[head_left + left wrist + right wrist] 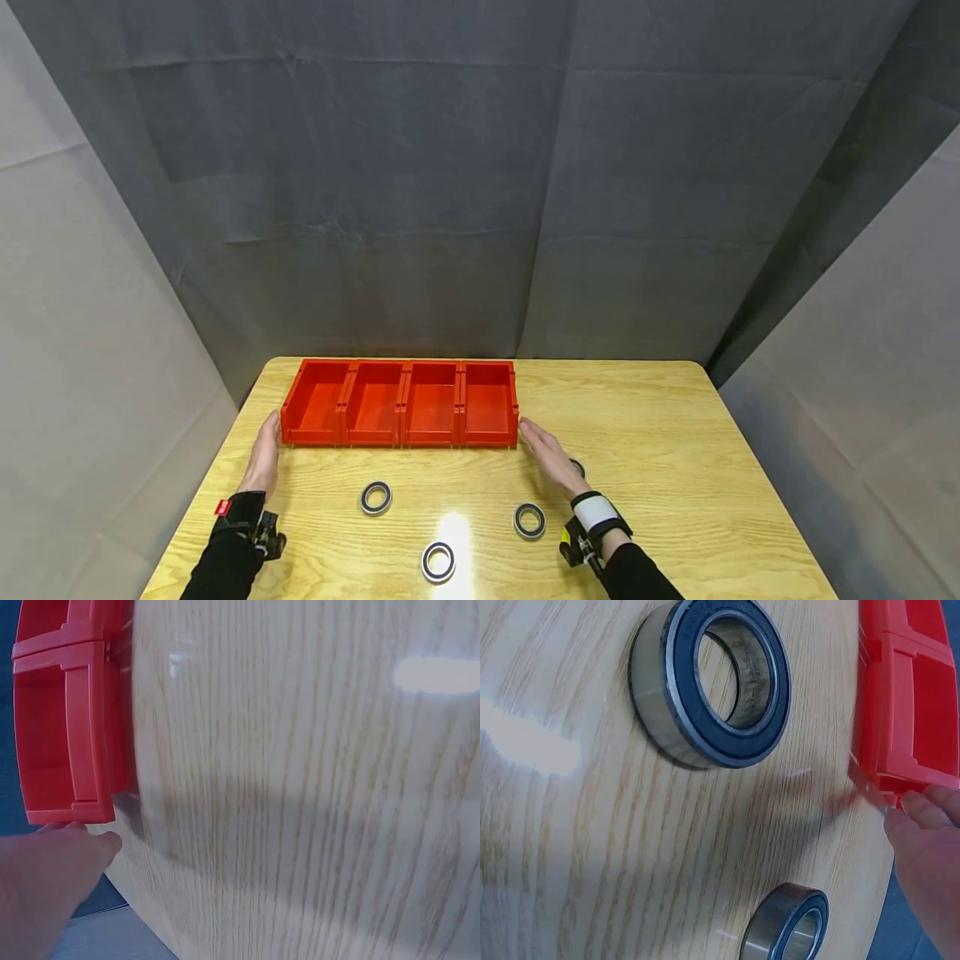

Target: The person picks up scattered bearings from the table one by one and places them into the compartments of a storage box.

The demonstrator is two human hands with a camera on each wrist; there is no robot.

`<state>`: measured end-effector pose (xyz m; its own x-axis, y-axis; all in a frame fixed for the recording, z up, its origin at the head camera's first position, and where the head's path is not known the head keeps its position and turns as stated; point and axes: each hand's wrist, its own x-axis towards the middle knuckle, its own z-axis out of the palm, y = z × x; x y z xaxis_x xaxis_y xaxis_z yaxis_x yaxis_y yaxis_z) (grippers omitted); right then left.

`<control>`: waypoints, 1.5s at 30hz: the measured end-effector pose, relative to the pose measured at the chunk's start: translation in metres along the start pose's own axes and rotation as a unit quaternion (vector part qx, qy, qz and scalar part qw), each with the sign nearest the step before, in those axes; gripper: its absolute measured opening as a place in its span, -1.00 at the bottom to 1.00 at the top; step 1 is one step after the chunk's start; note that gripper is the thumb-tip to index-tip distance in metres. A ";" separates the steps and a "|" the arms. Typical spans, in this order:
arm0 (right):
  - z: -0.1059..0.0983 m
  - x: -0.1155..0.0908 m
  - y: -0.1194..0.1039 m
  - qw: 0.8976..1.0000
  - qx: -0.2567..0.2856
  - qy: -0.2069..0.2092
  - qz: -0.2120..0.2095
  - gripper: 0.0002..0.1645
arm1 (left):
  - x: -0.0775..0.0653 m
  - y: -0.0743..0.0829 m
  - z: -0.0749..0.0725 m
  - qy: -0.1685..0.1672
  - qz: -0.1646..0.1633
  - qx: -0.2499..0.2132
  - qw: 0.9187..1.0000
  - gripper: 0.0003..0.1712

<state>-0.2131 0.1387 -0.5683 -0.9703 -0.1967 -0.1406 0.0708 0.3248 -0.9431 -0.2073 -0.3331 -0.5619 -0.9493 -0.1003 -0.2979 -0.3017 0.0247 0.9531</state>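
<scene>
A row of red plastic bins [431, 437], several compartments side by side, sits at the back left of the wooden table. At its left end wall my left hand [262, 461] rests with extended fingers; the left wrist view shows those fingertips [109, 841] right at the bin's outer side. My right hand [551, 458] is at the opposite end, its straight fingers against the right wall. The compartments look bare inside. In the right wrist view, a ball bearing [673, 682] with a black seal lies on the table near that hand.
More bearings lie on the tabletop in front of the bins: one at left [365, 498], one near the front [438, 577], one right of centre [529, 533]. Another bearing [577, 467] is partly hidden behind the right wrist. Grey cloth [420, 250] hangs behind the table.
</scene>
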 end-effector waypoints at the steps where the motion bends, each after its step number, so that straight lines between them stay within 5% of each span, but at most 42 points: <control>1: 0.000 0.000 0.000 1.000 0.000 -0.002 0.002 -0.19 | 0.000 0.000 0.000 -0.001 0.000 0.000 1.000 -0.20; 6: 0.000 0.002 -0.002 1.000 0.002 -0.003 0.008 -0.18 | 0.000 0.002 0.000 -0.012 -0.010 0.016 1.000 -0.15; 13: -0.008 0.007 -0.002 0.997 0.073 -0.004 0.020 -0.19 | 0.002 0.003 0.007 -0.031 -0.011 0.034 0.999 -0.13; 25: -0.042 0.010 0.009 0.995 0.087 -0.007 0.036 -0.15 | -0.004 0.003 0.030 -0.070 -0.003 0.074 0.995 -0.08; 45: -0.098 -0.017 0.024 0.991 0.115 0.021 0.063 -0.11 | -0.015 0.002 0.075 -0.134 0.023 0.071 0.988 -0.10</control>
<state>-0.2175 0.2412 -0.5593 -0.9588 -0.1280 -0.2536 0.2384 0.1231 -0.9633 -0.2005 -0.2571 -0.5601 -0.9459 0.1705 -0.2760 -0.2489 0.1640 0.9545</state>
